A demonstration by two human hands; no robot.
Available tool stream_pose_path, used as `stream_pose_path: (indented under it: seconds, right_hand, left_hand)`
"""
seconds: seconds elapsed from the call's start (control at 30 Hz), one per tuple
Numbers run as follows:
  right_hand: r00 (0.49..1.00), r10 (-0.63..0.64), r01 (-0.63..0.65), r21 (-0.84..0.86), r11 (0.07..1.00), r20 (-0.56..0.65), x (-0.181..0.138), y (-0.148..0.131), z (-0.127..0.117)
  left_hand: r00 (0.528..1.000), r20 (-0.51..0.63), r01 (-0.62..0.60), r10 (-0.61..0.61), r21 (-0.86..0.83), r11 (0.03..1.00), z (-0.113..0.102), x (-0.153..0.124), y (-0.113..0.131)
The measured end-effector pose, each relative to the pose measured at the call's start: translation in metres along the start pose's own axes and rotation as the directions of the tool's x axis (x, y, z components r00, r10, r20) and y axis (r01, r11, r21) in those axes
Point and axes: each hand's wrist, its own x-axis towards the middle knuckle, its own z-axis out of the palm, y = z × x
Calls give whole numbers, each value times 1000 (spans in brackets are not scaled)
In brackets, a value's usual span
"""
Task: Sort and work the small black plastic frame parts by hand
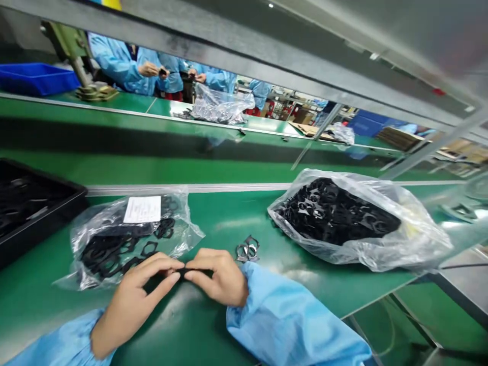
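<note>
while the left hand (pixel 133 302) and the right hand (pixel 217 277) pinch a small black gasket (pixel 196 273) closed between their fingertips, it is low over the green workbench (pixel 217 229), just beside a plastic bag of gaskets (pixel 183 231).

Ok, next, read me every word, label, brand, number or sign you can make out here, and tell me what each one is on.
Nothing can be quoted. The white paper label on the clear plastic bag of black flat parts is too small and blurred to read. No other legible text shows.
</note>
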Motion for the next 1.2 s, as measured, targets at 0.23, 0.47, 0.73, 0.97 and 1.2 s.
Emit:
stream_pose_path:
  seconds: [0.23, 0.47, 0.73, 0.97, 1.2]
  right_hand:
    - [995, 46, -51, 49, 998, 90, -3, 4, 1]
    - [972, 235, -230, 155, 961, -13, -3, 4, 6]
    - [982, 163, -147, 149, 978, -98, -2, 1, 8]
    - [988, 50, -48, 13, 999, -144, 6, -7, 0]
    - [983, 167, -158, 115, 981, -70, 9, -2, 4]
  left_hand:
    - [1000, -1, 4, -4, 23, 1000, 0, -2, 4]
    - [998, 63, 14, -16, 32, 999, -1, -6, -3]
    - [997, 70, 29, -32, 44, 999, 0, -5, 0]
    - [996, -2, 86, -86, -29, 996, 9, 2, 5]
    - [972, -88, 195, -219, -219, 956, 13, 4, -1]
